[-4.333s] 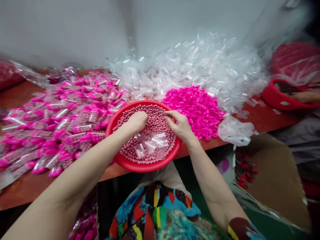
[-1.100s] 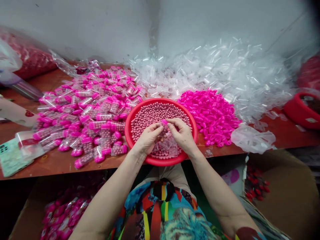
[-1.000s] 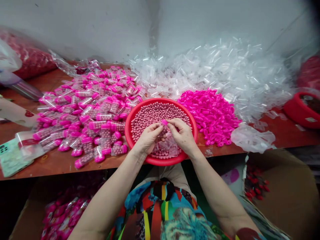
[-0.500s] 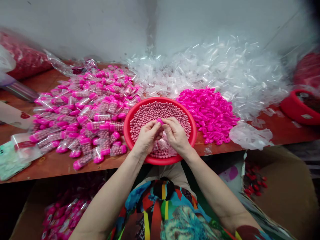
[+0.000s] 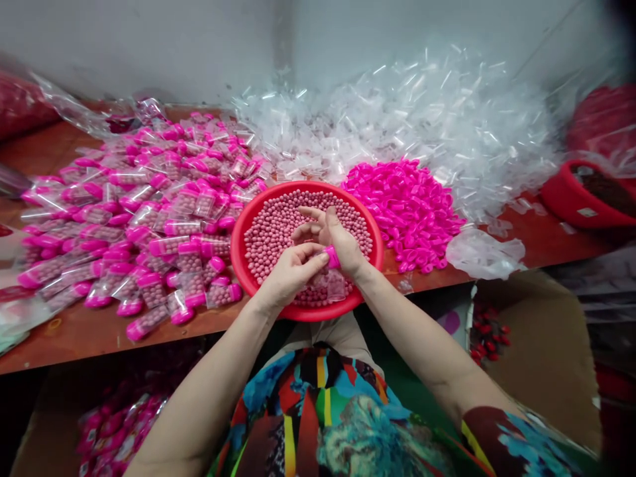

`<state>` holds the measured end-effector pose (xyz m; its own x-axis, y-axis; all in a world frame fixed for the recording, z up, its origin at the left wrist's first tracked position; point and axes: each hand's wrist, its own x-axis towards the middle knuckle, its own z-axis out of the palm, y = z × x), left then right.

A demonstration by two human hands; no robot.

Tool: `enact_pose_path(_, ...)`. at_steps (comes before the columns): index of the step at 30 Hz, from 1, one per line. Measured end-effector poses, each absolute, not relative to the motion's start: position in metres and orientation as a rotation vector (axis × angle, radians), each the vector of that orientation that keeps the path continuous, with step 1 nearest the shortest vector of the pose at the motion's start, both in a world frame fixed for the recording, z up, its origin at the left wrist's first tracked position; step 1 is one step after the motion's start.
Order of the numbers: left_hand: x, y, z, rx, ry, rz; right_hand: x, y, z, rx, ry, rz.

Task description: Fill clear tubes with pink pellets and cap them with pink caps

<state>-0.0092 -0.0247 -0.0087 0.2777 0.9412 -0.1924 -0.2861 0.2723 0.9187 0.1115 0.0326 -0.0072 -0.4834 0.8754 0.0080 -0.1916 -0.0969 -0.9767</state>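
Observation:
A red bowl (image 5: 238,246) full of small pink balls sits at the table's front edge. Over it, my left hand (image 5: 288,275) is closed round a small clear tube, whose bright pink cap (image 5: 332,257) shows at the fingertips. My right hand (image 5: 330,233) has its fingers spread and its palm pressed against that cap. A few empty clear tubes (image 5: 336,285) lie on the balls under my hands.
Left of the bowl lies a heap of filled, pink-capped tubes (image 5: 139,205). A pile of loose pink caps (image 5: 405,205) is to the right, with a mound of empty clear tubes (image 5: 412,119) behind. Another red bowl (image 5: 571,199) sits far right; a cardboard box (image 5: 541,338) stands below.
Both hands pinched the cap onto the tube before. Now my right hand has opened and pushes the cap with its palm, while my left hand has drawn the tube nearer.

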Motion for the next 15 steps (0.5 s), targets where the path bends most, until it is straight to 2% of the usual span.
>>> enact_pose_path(4,-0.007,-0.022,-0.009,1.096,0.976,1.021,0.121,0.031,-0.016,-0.803,-1.534,1.632)
enact_pose_path(8,-0.002,-0.019,-0.01,1.186,1.068,1.086,0.123,0.034,-0.024,-0.941,-1.66,1.275)
enact_pose_path(12,-0.001,-0.018,-0.009,0.914,1.043,1.104,0.119,0.038,-0.023,-1.003,-1.36,0.934)
enact_pose_path(15,-0.005,-0.016,-0.011,0.685,1.033,1.244,0.124,0.032,-0.017,-1.056,-1.451,0.848)
